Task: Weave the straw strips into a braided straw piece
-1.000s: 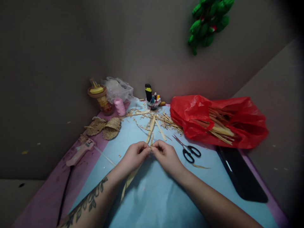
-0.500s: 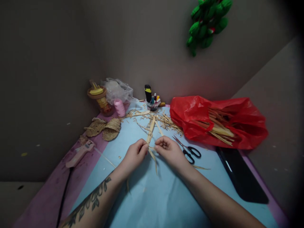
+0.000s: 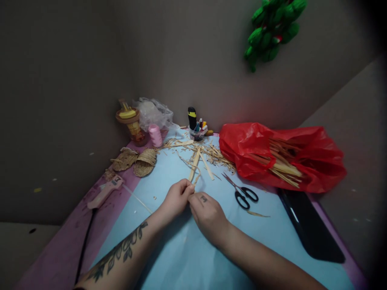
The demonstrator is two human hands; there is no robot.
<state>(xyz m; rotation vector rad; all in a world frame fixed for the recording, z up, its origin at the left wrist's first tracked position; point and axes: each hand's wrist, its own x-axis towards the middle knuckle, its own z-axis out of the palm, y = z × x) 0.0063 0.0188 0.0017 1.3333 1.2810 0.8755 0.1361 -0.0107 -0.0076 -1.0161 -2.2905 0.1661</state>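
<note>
A thin twisted straw strand point(image 3: 198, 177) curves up from between my fingers over the blue sheet. My left hand point(image 3: 180, 195) is closed, pinching the strand's lower part between thumb and index finger. Against it, my right hand point(image 3: 208, 215) is closed too, its fingers curled at the left hand's fingertips; the strand's end there is hidden by the fingers. Just beyond the hands lie flat straw strips point(image 3: 195, 163), and a loose pale strip point(image 3: 207, 166) points toward the scissors point(image 3: 242, 193), which rest open to the right of my right hand.
Straw scraps point(image 3: 219, 155) lie at the back. A red bag point(image 3: 244, 149) of straw and a black tray point(image 3: 311, 229) are on the right. Woven pieces point(image 3: 145, 162), a pink glue gun point(image 3: 105, 192), a pink thread spool point(image 3: 155, 135) and a cup point(image 3: 134, 129) stand or lie left.
My right hand has moved left and turned over, now meeting my left hand. The strips that hung below the hands no longer show. The view has shifted slightly.
</note>
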